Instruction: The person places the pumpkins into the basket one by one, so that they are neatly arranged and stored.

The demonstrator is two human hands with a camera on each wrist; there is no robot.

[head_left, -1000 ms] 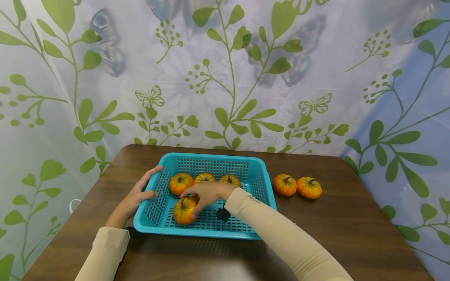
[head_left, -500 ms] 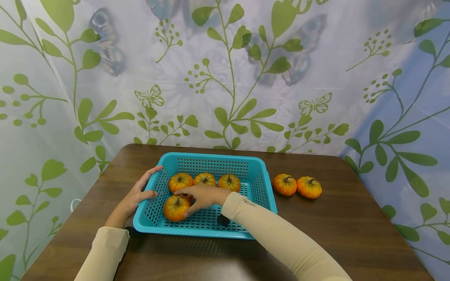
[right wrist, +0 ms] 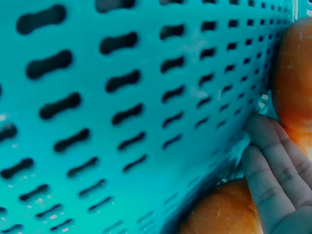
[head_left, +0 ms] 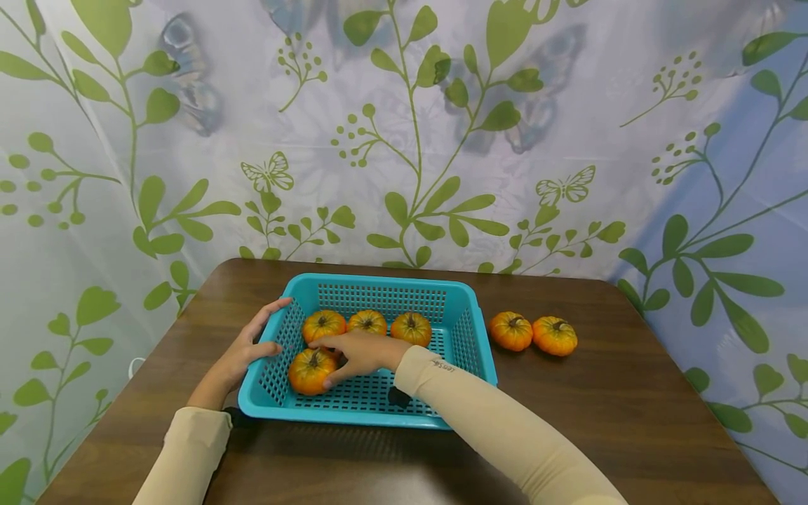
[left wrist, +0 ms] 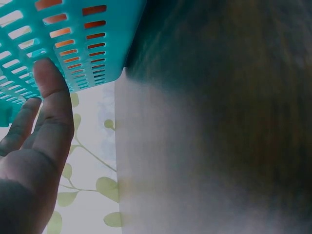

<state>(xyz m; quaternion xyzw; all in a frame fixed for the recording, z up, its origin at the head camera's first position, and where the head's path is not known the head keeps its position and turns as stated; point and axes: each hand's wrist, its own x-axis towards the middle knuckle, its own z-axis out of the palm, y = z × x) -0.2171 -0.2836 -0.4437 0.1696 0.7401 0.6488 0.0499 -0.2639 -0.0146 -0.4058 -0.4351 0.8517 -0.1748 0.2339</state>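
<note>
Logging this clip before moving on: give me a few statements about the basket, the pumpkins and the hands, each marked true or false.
1. Four pumpkins lie inside the teal basket. True.
2. The right hand touches the front-left pumpkin in the basket. True.
3. The left hand holds a pumpkin. False: it rests on the basket's left wall.
4. Three pumpkins sit on the table outside the basket. False: two, to its right.
5. The basket is turned upside down. False: it stands upright, open side up.

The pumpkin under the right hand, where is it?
In the head view, the pumpkin sits in the basket's front-left corner, against the right hand, before three others.
</note>
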